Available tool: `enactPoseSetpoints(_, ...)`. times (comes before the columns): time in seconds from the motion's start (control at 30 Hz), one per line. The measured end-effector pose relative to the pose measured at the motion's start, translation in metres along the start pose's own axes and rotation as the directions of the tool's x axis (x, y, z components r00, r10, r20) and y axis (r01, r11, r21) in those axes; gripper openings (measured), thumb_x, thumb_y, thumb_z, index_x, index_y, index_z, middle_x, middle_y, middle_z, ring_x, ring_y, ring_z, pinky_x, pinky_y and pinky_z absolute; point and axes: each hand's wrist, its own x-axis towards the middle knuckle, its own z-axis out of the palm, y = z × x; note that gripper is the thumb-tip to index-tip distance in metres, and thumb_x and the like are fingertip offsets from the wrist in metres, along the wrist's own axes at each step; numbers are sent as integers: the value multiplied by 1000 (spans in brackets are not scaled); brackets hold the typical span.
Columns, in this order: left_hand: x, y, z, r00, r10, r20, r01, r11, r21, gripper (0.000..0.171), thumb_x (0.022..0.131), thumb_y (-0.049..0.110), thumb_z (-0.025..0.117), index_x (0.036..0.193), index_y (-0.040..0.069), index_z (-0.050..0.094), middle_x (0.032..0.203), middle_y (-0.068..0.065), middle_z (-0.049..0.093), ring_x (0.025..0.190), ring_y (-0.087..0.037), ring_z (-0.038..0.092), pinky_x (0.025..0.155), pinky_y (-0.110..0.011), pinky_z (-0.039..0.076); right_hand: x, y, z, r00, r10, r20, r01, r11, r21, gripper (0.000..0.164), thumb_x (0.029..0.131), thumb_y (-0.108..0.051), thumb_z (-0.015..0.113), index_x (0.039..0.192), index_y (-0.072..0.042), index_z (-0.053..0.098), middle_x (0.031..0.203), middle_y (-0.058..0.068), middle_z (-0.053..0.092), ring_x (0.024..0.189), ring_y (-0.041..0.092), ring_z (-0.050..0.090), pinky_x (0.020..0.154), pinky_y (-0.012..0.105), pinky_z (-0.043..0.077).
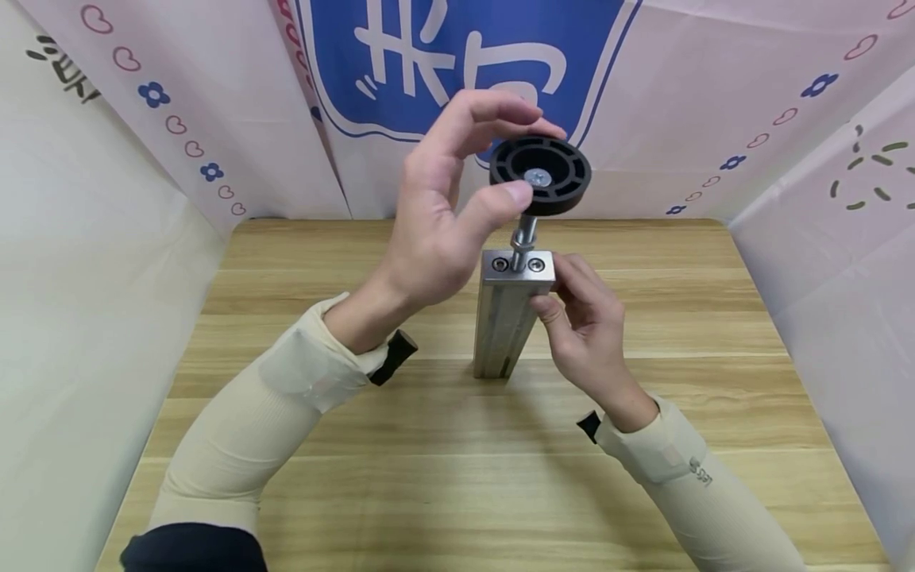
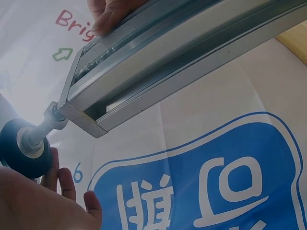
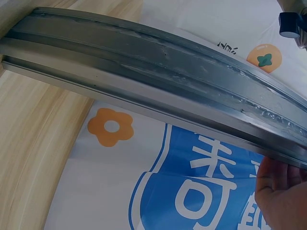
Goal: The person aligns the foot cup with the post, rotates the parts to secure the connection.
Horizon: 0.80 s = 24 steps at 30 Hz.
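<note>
A silver slotted aluminium profile (image 1: pixel 502 322) stands upright on the wooden table, capped by a metal end plate (image 1: pixel 492 274) with two bolts. From this plate rises a threaded rod with a nut (image 1: pixel 523 241), carrying a round black levelling foot (image 1: pixel 572 184) with a screw in its centre. My left hand (image 1: pixel 438 214) holds the foot by its rim, thumb at the near edge and fingers curved behind it. Below the plate, my right hand (image 1: pixel 589 322) pinches the profile's right side. The slots along the profile (image 3: pixel 158 72) show in the right wrist view.
The wooden tabletop (image 1: pixel 400 492) spreads around the profile's base. Behind it hangs a pale cloth with a blue printed sign (image 1: pixel 343 87); white cloth walls (image 1: pixel 843 262) close off both sides. Black wrist-camera mounts (image 1: pixel 393 357) stick out from both sleeves.
</note>
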Motion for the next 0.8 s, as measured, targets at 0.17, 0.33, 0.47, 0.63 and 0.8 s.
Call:
enactPoseSetpoints(0.17,0,-2,0,999,-14,38,17,994,-105,49,91,13,46,128,-20,49,125,-34,67,118,-29,69,100,-43,59,0,-1,0,1000,6,3,-6,1000,-14,61,98,-31,69,132,19,60,115,-5,66,97,11,61,86,21,55)
enactPoseSetpoints(0.33,0,1,-1,1000,-20,16,20,1000,-1,54,91,19,50,131,-16,52,129,-29,67,123,-20,62,109,-34,46,0,0,0,1000,2,2,-2,1000,-4,61,98,-30,69,132,20,60,114,-5,66,97,11,61,85,21,55)
enactPoseSetpoints(0.47,0,5,-1,999,-45,-31,48,993,110,60,85,29,62,131,-10,57,128,-20,67,119,-14,57,106,-33,40,0,0,0,1000,-7,2,7,1000,15,61,98,-29,70,132,21,59,114,-5,67,97,11,61,85,21,54)
enactPoseSetpoints(0.63,1,7,-2,996,-69,-50,76,984,164,69,78,31,78,132,-7,58,128,-15,65,121,-11,57,105,-32,41,-1,0,0,1000,-9,8,9,1000,7,61,99,-29,69,133,20,59,115,-5,66,97,11,60,85,21,54)
enactPoseSetpoints(0.8,1,8,-2,996,-58,-63,69,977,202,74,73,27,89,132,-5,58,123,-13,66,118,-9,58,105,-32,40,-1,0,0,1000,-6,8,6,1000,5,62,99,-30,69,133,20,59,115,-6,66,98,10,60,86,21,54)
